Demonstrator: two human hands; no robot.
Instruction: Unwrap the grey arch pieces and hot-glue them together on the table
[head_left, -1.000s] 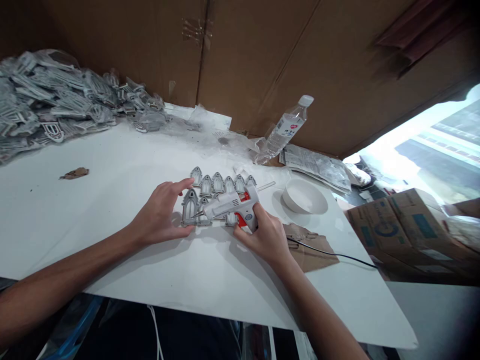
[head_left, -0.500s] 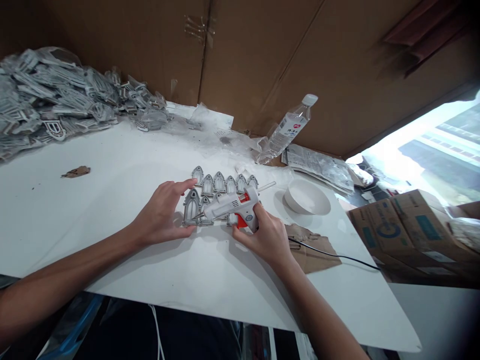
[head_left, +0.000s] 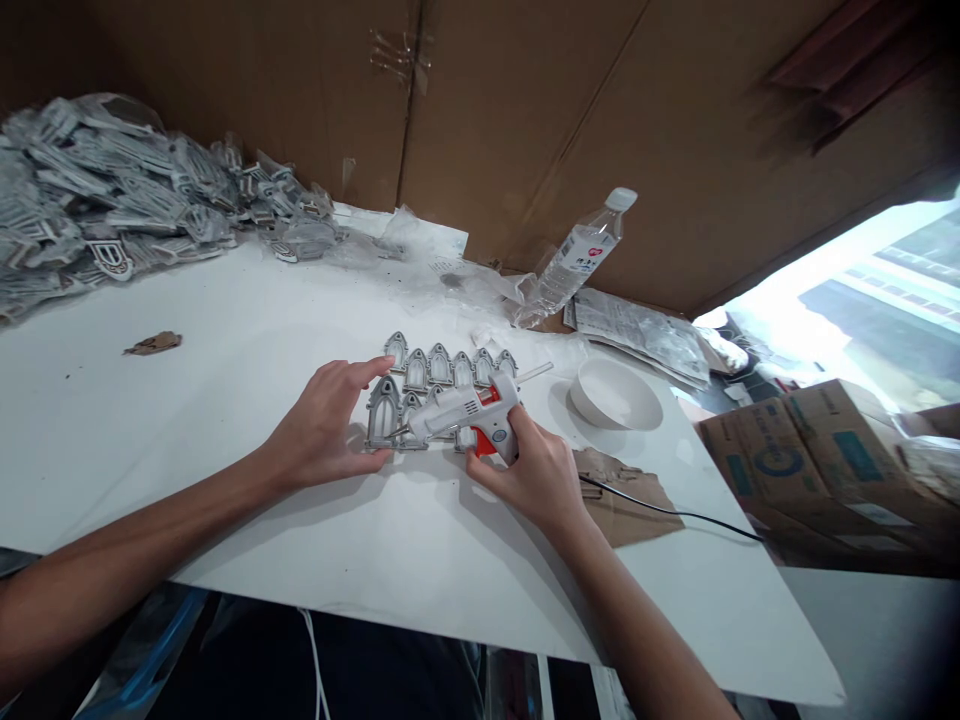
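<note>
My right hand (head_left: pixel 541 468) is wrapped around the handle of a white glue gun (head_left: pixel 454 408) with a red trigger. A clear glue stick (head_left: pixel 534 372) sticks out of its back end. The metal nozzle points left and sits at the lower part of a grey arch-shaped piece (head_left: pixel 385 408), the leftmost in the front row. My left hand (head_left: pixel 322 425) brackets this piece, thumb at its bottom edge and index finger by its top. Behind lies another row of similar grey arch pieces (head_left: pixel 439 366). The glue gun partly covers the front row.
A white bowl (head_left: pixel 616 396) stands right of the pieces, near torn cardboard (head_left: pixel 637 505) crossed by the black cord (head_left: pixel 705 517). A plastic bottle (head_left: pixel 577 258) leans at the back. Bagged grey parts (head_left: pixel 112 190) are heaped at the back left. Cardboard boxes (head_left: pixel 817 470) stand at the right.
Almost nothing differs. Both hands, the glue gun and the arch pieces keep their places, with only a tiny shift of the view.
</note>
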